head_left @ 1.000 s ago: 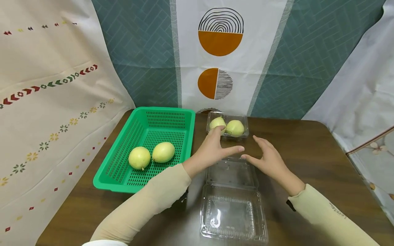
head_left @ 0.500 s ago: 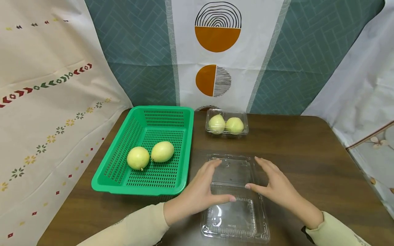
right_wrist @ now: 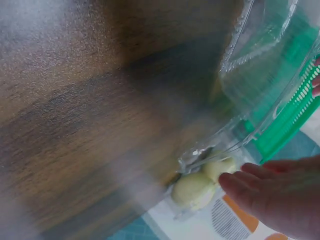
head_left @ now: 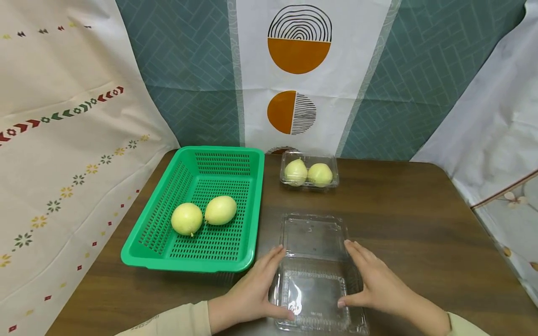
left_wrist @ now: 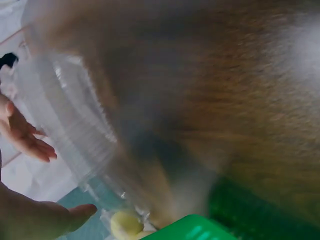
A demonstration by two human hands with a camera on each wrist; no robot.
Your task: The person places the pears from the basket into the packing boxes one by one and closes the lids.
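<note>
A transparent clamshell box (head_left: 317, 291) lies unfolded on the table, its lid (head_left: 313, 235) laid back on the far side. My left hand (head_left: 254, 291) is at the box's left side, fingers extended and thumb over the near part. Across from it, my right hand (head_left: 376, 282) is at the right side with fingers straight and thumb over the rim. The palms face each other, and neither hand grips anything. In the right wrist view, the right fingers (right_wrist: 247, 182) appear below the clear plastic wall (right_wrist: 270, 95).
A green perforated basket (head_left: 258, 205) stands on the left, holding a pale yellow pear (head_left: 187, 219) and a second pear (head_left: 221, 210). At the back, a closed clear box (head_left: 335, 175) contains two pears (head_left: 296, 172). Patterned cloths (head_left: 197, 79) hang behind the brown table (head_left: 403, 205).
Both hands have come back from near the closed box and lowered to either side of the unfolded clamshell box. The pears and basket have stayed where they were.
</note>
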